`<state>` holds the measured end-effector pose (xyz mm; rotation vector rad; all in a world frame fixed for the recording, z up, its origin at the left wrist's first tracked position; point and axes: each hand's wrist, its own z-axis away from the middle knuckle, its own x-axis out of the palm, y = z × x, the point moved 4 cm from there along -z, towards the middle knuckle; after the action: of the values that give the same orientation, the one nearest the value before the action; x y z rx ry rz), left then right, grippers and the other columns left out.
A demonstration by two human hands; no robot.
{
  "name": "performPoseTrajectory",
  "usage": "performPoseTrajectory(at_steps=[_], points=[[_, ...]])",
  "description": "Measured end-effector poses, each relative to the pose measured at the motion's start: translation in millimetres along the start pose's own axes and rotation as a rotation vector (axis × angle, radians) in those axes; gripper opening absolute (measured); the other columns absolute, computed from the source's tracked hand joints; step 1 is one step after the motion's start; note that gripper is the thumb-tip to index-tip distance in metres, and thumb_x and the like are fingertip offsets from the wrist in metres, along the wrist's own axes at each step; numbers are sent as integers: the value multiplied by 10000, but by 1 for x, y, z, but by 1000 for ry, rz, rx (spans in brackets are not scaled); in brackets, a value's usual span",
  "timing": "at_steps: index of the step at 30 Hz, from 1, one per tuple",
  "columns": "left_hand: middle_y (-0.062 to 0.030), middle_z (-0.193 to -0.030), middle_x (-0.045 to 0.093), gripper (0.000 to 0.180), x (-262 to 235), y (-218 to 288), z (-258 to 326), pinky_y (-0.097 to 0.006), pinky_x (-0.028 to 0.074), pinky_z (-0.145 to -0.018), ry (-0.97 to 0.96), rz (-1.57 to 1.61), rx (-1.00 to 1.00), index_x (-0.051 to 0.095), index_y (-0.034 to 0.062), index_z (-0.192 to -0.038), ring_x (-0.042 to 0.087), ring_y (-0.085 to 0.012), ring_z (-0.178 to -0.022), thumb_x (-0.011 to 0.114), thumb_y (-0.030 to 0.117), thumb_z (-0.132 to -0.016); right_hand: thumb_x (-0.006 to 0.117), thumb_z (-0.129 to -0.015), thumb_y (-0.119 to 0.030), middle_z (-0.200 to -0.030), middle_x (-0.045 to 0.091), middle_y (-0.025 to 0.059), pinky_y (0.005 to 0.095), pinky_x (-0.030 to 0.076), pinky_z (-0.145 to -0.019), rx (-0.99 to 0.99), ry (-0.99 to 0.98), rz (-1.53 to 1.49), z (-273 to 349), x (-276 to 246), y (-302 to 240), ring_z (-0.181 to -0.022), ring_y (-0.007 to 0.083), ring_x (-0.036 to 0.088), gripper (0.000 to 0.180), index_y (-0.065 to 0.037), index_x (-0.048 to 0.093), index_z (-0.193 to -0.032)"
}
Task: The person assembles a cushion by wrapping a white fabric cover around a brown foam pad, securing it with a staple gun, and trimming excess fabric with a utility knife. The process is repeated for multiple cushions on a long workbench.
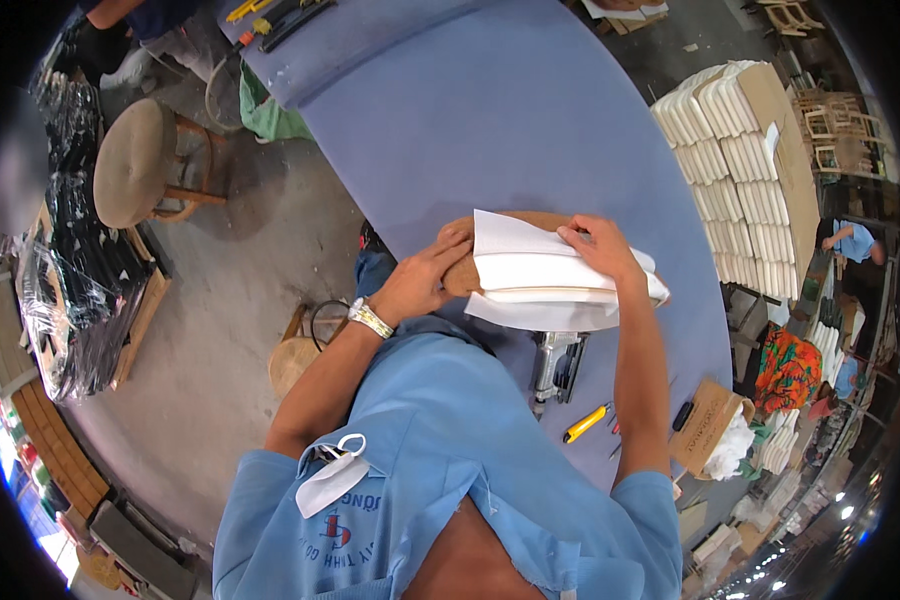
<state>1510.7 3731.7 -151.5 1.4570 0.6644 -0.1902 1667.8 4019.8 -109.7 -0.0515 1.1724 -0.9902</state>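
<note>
Left hand (436, 268): fingers bent around the left end of a brown panel (462, 276), gripping it. Right hand (606, 248): fingers slightly parted, laid over the top of a white padded cover (540, 272) near its right end; can't tell if they pinch the cloth or only press. Cover lies along the panel, loose white flap on the far side, another hanging on the near side. Panel and cover sit at the near edge of a blue-grey table (450, 130), in front of the person's body.

Metal air tool (556, 365) just beside the near flap. Yellow utility knife (587, 423) on the table, to the right of the tool.

Writing: light-blue shirt (440, 400) has dark blue lettering around a red-and-blue emblem (336, 532) on the chest, upside down in this view, partly cut by folds. White face mask (332, 482) hangs just beside it. Cardboard box (705, 428) at the right carries a line of dark printed capitals, small and angled. Watch (371, 318) on left wrist, dial marks too small to read.

Around: tall stack of white padded pieces (735, 170) at right, round brown stool (135, 165) at left, pile wrapped in clear film (80, 270) below it.
</note>
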Motion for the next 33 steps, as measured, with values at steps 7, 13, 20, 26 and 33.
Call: performPoseTrajectory(at_steps=[7, 13, 20, 26, 33], points=[[-154, -1405, 663, 658, -103, 10, -71, -388, 452, -1128, -8, 71, -35, 611, 27, -1422, 619, -271, -1303, 549, -35, -770, 653, -1012, -420, -684, 596, 163, 424, 439, -608, -41, 393, -206, 21, -29, -43, -619, 240, 495, 421, -27, 681, -864], [-156, -1602, 433, 815, -187, 65, -149, -406, 379, -1199, 122, 399, 133, 482, -29, -1478, 503, -276, -1408, 599, 612, -989, 549, -1039, -329, -869, 692, 256, 559, 498, -795, -107, 591, -449, 70, -37, -118, -848, 475, 658, 363, -16, 655, -888], [-134, -1321, 632, 474, -58, -3, -180, -371, 543, -1031, 30, 832, -231, 463, 47, -1492, 634, -226, -1208, 449, 349, -1127, 553, -1048, -237, -1104, 704, 240, 488, 524, -910, 355, 891, -1001, 1, 85, -64, -1052, 378, 684, 249, -14, 645, -1111], [-208, -1481, 528, 740, -22, 39, -236, -389, 456, -1114, 155, 682, -290, 353, -21, -1571, 561, -269, -1306, 616, 426, -1043, 554, -1047, -215, -889, 682, 205, 427, 517, -793, 292, 1007, -1037, -20, 87, -47, -823, 312, 655, 241, 10, 640, -1064], [-244, -1365, 632, 652, -35, -1, -212, -385, 486, -1041, 290, 318, -292, 428, -34, -1533, 636, -284, -1213, 537, 404, -1064, 643, -1003, -163, -868, 657, 92, 327, 509, -730, 155, 699, -861, 29, 88, -26, -787, 147, 604, 290, -54, 605, -1269]])
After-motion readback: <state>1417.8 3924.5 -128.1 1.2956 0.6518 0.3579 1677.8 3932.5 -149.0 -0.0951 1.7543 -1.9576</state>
